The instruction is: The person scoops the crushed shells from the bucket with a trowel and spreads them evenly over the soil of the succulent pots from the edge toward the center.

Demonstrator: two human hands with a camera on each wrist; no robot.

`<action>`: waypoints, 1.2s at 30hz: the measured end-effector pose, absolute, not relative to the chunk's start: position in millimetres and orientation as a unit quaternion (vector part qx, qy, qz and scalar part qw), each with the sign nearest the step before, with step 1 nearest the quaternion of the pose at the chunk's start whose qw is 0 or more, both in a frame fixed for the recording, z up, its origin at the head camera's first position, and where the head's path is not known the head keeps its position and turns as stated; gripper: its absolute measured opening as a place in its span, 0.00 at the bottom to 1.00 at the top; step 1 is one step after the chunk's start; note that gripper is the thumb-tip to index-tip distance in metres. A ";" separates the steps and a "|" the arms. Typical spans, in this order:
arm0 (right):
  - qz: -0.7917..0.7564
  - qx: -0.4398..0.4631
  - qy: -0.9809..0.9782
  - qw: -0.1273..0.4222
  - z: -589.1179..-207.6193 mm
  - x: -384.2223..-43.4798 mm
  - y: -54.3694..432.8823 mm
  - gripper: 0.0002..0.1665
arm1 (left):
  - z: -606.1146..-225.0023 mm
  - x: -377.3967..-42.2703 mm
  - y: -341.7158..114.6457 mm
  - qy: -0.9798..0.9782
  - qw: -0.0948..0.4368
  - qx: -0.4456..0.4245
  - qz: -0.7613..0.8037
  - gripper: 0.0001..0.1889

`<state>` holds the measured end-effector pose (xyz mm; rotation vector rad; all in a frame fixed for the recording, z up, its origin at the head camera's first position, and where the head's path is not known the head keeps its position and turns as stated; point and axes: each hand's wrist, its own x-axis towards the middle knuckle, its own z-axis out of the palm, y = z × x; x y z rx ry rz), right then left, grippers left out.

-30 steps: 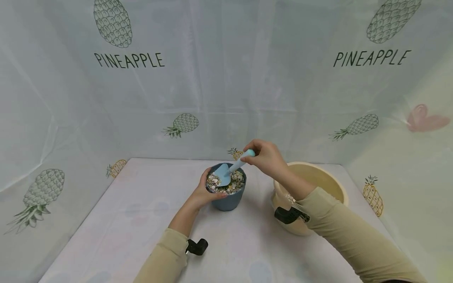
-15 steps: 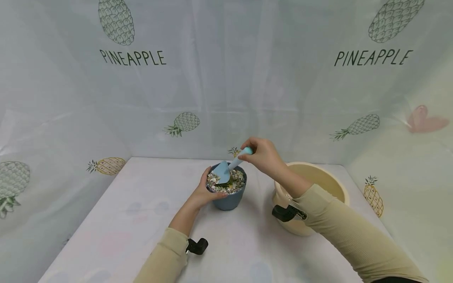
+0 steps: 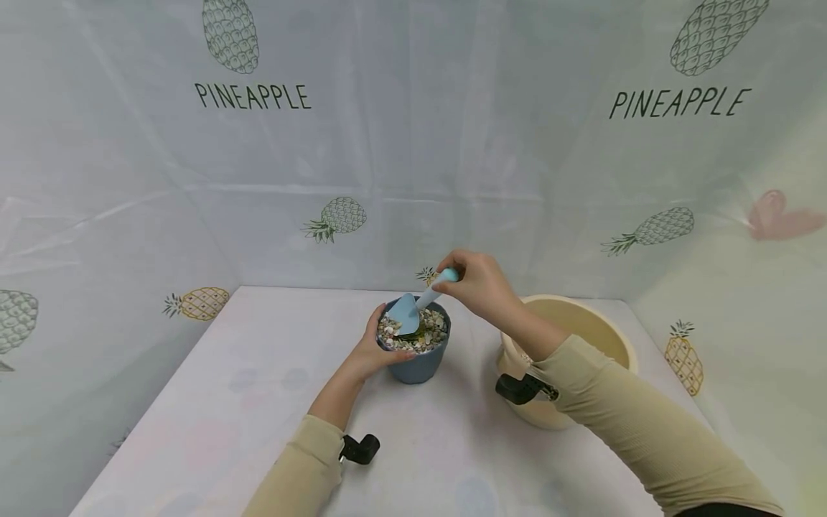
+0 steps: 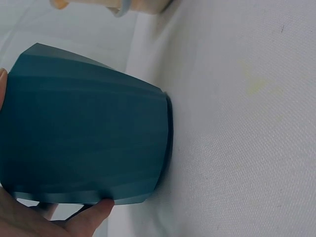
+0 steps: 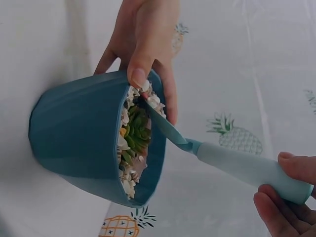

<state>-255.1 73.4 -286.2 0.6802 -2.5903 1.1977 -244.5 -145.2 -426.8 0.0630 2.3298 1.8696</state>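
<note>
My left fingers (image 5: 169,96) grip a blue, faceted plastic pot (image 3: 416,370) at the far centre of the counter (image 3: 413,445); my right fingers (image 5: 272,207) pinch a light-blue plastic trowel (image 3: 406,316). The green succulent (image 5: 138,131) appears planted; work among the pale stones (image 5: 129,186) seems unfinished.

A: And the white table (image 3: 420,459) was marked by faint pink and bluish patches!
B: Towards its far edge, the blue pot (image 3: 416,370) was stood upright, its base set flat on the surface!
A: What was placed to the right?
B: The larger cream container (image 3: 594,330), kept apart from the pot and partly hidden from above!
</note>
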 end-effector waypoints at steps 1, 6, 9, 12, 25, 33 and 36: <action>0.407 0.233 -0.877 0.103 -285.8 -254.4 73.9 0.12 | -426.7 -244.7 -144.7 0.777 0.077 0.021 0.624 0.61; 0.406 0.242 -0.876 0.092 -281.9 -249.7 77.9 0.11 | -425.9 -245.3 -142.5 0.780 0.076 0.017 0.622 0.61; 0.402 0.250 -0.876 0.089 -280.1 -243.4 80.9 0.11 | -426.7 -239.9 -140.0 0.781 0.071 0.011 0.620 0.61; 0.398 0.256 -0.876 0.092 -279.9 -238.8 82.5 0.11 | -427.8 -234.3 -137.3 0.781 0.067 0.007 0.621 0.61; 0.405 0.253 -0.873 0.100 -281.4 -242.8 77.0 0.13 | -428.1 -217.8 -130.0 0.778 0.057 0.001 0.626 0.61; 0.397 0.230 -0.883 0.101 -279.0 -256.6 70.6 0.15 | -427.5 -223.5 -133.0 0.781 0.060 0.001 0.622 0.61; 0.397 0.222 -0.885 0.098 -278.7 -260.2 69.9 0.16 | -427.0 -225.5 -133.8 0.782 0.062 -0.002 0.621 0.61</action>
